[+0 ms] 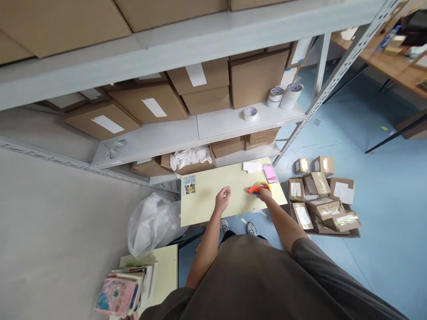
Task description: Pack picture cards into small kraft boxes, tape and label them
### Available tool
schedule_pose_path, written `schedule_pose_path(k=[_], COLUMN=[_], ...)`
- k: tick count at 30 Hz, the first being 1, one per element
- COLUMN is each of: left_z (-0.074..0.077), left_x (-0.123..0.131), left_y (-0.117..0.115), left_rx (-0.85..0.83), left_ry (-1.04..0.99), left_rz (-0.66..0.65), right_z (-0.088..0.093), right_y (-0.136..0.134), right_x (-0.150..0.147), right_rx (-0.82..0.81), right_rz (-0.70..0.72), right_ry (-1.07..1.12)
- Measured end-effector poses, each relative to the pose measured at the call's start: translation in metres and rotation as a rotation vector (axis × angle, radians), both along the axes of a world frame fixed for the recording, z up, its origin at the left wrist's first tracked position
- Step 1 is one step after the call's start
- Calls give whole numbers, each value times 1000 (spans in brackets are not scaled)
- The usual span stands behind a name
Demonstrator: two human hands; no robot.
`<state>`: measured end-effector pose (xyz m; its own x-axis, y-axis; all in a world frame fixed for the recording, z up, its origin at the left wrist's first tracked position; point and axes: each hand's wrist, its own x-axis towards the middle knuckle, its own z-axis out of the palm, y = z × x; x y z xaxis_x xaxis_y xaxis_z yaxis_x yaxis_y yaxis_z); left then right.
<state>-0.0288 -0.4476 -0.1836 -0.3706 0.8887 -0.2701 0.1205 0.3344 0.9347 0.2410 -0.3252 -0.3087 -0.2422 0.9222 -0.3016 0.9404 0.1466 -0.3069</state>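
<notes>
My right hand (265, 194) is wrapped round an orange tape dispenser (254, 190) with a yellowish rim, over the right part of the pale yellow table (203, 209). Above the middle of the same table is my left hand (223, 198), its fingers loosely bent and apart, with nothing visible in them. A small colourful picture book or card (189, 185) lies at the table's left end. Just beyond the dispenser are a pink slip (270, 174) and some white paper (252, 166).
Metal shelving (156, 138) with cardboard boxes (258, 78) and white tape rolls (250, 114) rises behind the table. Packed parcels (322, 206) fill a carton on the floor at right. At left are a clear plastic bag (150, 224) and stacked books (116, 294).
</notes>
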Motion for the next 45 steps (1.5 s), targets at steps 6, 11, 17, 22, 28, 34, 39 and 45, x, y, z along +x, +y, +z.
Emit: schedule_pose_path(k=[6,11,17,22,28,34,39,45], left_z=[18,20,24,27,16,-9,-37,-79], left_x=[15,-3,-39,-58,-75,-114,-176,-257], left_y=[3,-29,-101,-169,-239,-304,-351,-371], left_rx=[48,27,-30,-48,-43,-7,2,-33], left_ry=[26,75,121,142,130,107,43,-39], left_rz=[60,198,439,639,833,977,1054,1095], right_z=[42,72,80,83,95,105,99,65], right_y=[17,14,1,-26,-83,-135,-180,-243], right_x=[-9,-38,-80,-133,-219,-306,-378,-471], right_rx=[-63,65,79,-4,-97,-135,-133,-185], right_rz=[-2,66,224,392,631,806,875,984], right_ry=[78,387,631,701,735,686,644,519])
